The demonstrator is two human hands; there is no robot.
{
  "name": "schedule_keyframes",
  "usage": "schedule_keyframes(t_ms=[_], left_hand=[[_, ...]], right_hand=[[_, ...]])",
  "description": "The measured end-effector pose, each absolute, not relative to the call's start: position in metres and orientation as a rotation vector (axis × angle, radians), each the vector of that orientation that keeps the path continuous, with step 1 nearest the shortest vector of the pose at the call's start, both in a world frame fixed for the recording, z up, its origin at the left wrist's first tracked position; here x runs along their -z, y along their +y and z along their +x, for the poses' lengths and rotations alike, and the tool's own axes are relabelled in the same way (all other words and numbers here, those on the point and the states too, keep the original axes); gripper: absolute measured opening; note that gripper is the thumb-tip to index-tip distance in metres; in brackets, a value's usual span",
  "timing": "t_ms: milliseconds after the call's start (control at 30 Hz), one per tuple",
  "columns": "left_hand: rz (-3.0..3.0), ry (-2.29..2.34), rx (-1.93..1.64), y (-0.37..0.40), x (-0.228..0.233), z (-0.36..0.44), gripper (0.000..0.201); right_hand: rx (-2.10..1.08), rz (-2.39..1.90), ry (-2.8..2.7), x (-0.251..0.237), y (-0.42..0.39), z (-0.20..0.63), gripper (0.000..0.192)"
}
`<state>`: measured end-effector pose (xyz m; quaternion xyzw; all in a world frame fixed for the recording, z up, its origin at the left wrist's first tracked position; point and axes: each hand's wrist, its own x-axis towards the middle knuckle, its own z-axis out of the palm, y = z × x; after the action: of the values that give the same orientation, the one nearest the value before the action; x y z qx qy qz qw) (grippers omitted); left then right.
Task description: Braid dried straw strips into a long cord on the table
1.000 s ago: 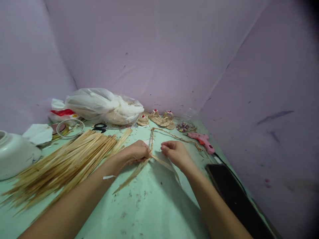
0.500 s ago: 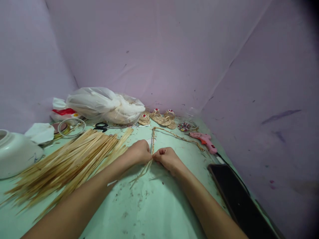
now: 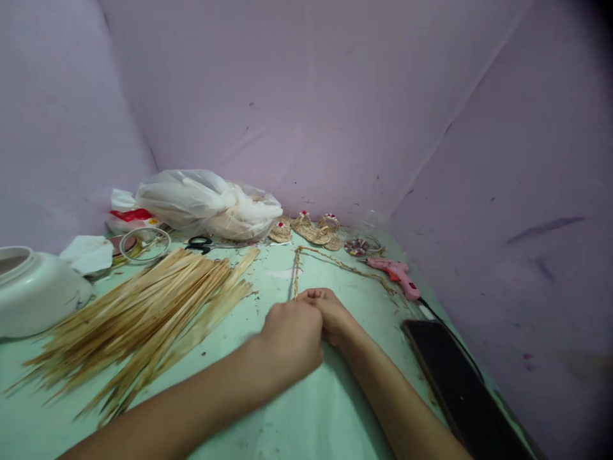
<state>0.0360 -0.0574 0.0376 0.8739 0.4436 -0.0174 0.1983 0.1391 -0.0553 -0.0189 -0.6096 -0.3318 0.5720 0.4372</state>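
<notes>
A thin braid of dried plant strips (image 3: 296, 275) runs down the table to my fingers. From a bend at its top, it stretches away to the right. My right hand (image 3: 330, 312) is closed, its fingertips pinching the near end of the braid. In front of it my left hand (image 3: 294, 342) makes a fist, overlapping the right fingers. Its fingertips are turned away, so what it grips is hidden, and so are the loose strip ends. To the left of both hands lies a spread bundle of flat dried strips (image 3: 158, 306).
Scissors (image 3: 200, 244), clear tape (image 3: 128, 246) and a white plastic jar (image 3: 43, 294) are on the left. Behind stand a knotted plastic bag (image 3: 205, 204) and small woven slippers (image 3: 311, 229). Beads (image 3: 357, 246), a pink glue gun (image 3: 395, 275) and a black phone (image 3: 460, 383) are at right.
My left hand has moved right and toward me, turning into a fist in front of my right hand. The loose strip ends have gone from sight. My right hand still pinches the braid.
</notes>
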Motion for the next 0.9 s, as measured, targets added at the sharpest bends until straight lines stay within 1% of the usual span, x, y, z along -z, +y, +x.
schedule_keyframes(t_ms=[67,100,167,233,300,367,467,533,633,733,833,900], left_hand=[[2.331,1.341,-0.134,-0.036,-0.046,0.027,0.018],[2.229,1.37,-0.225,-0.024,-0.049,0.023,0.019],[1.833,1.396,-0.332,-0.006,-0.048,0.018,0.022],[1.51,1.327,-0.233,0.003,-0.038,0.018,0.019],[1.335,1.179,-0.129,0.003,-0.026,0.022,0.013],[1.259,1.061,-0.096,-0.001,-0.015,0.026,0.015],[1.227,1.037,-0.091,-0.004,-0.007,0.027,0.015],[1.301,1.06,-0.074,-0.004,-0.007,0.025,0.013],[1.505,1.121,-0.054,-0.003,-0.01,0.024,0.015],[1.686,1.228,-0.008,-0.003,-0.011,0.026,0.016],[1.829,1.357,0.002,-0.004,-0.007,0.028,0.01],[1.856,1.395,-0.076,-0.005,-0.002,0.029,0.004]], right_hand=[[-1.413,-1.511,-0.846,0.02,-0.056,0.14,0.004],[-1.403,-1.497,-0.862,0.02,-0.056,0.141,0.006],[-1.371,-1.45,-0.896,0.02,-0.056,0.142,0.009],[-1.347,-1.389,-0.919,0.021,-0.056,0.142,0.01],[-1.351,-1.336,-0.938,0.023,-0.056,0.142,0.012],[-1.368,-1.299,-0.965,0.023,-0.056,0.142,0.013],[-1.351,-1.303,-1.016,0.022,-0.057,0.143,0.012],[-1.321,-1.345,-1.095,0.022,-0.057,0.145,0.01],[-1.261,-1.436,-1.295,0.023,-0.056,0.15,0.01],[-1.047,-1.6,-1.51,0.026,-0.057,0.152,0.013],[-0.655,-1.787,-1.75,0.023,-0.06,0.15,0.015],[-0.422,-1.896,-1.868,0.016,-0.065,0.146,0.019]])
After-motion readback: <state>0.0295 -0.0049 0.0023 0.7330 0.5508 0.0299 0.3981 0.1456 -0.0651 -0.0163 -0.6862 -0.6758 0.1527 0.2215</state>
